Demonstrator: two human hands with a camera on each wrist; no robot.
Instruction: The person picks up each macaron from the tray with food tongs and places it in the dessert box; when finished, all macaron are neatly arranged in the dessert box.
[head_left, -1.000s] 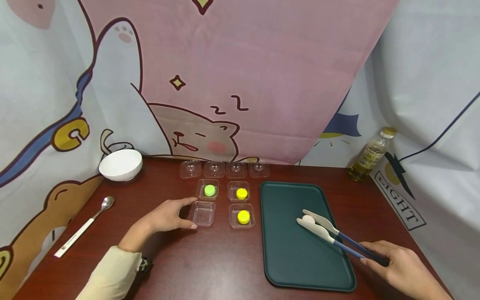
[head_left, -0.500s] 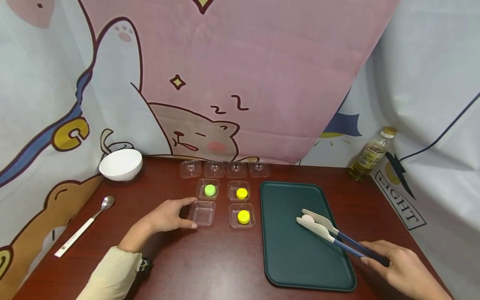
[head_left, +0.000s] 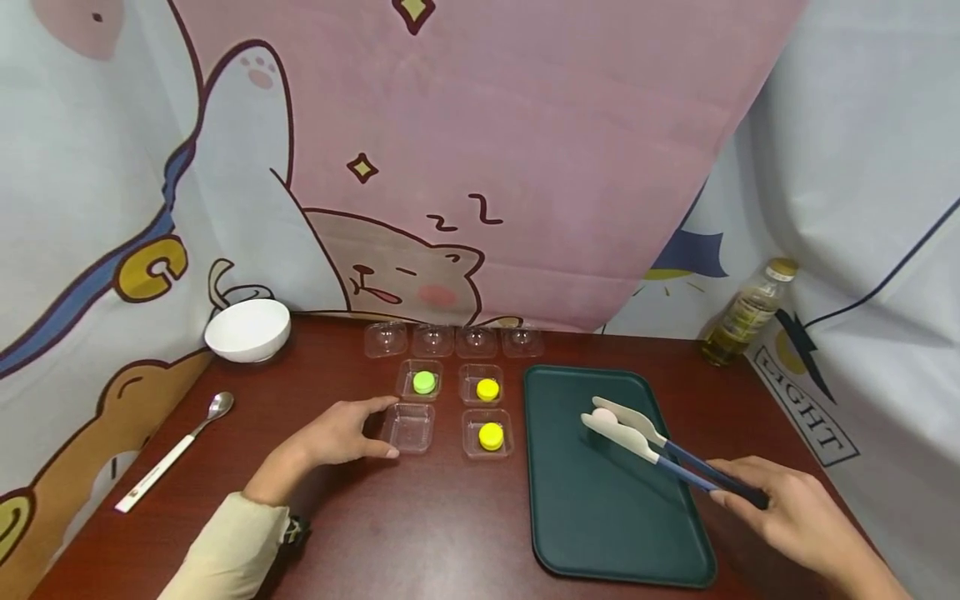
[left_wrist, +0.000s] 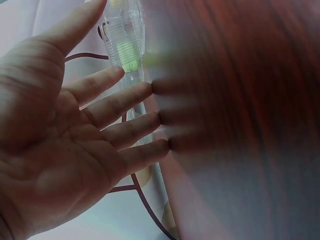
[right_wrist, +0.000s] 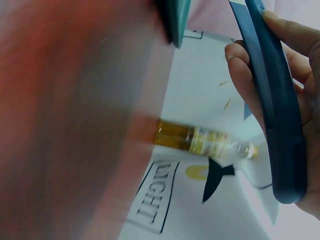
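Note:
In the head view my left hand [head_left: 341,433] rests on the table, thumb and index finger spread at the near and far left corners of a bare clear plastic container [head_left: 410,429]. Its fingers look straight in the left wrist view. My right hand [head_left: 783,504] grips the blue handles of a pair of tongs [head_left: 686,462]. Between their pale tips is a small pinkish-white round piece [head_left: 603,415], over the dark green tray [head_left: 622,525]. Nearby containers hold a green round piece [head_left: 423,382], a yellow round piece [head_left: 487,389] and another yellow round piece [head_left: 491,437].
Several clear domed lids [head_left: 432,340] line the table's back edge. A white bowl [head_left: 248,331] and a long-handled spoon [head_left: 180,446] are at left. An oil bottle [head_left: 746,312] stands at the back right, against the cloth backdrop [head_left: 562,167].
The tongs, with the pale piece between their tips, have moved slightly left and away from me over the tray. My left hand stays at the bare container. The head view has shifted a little.

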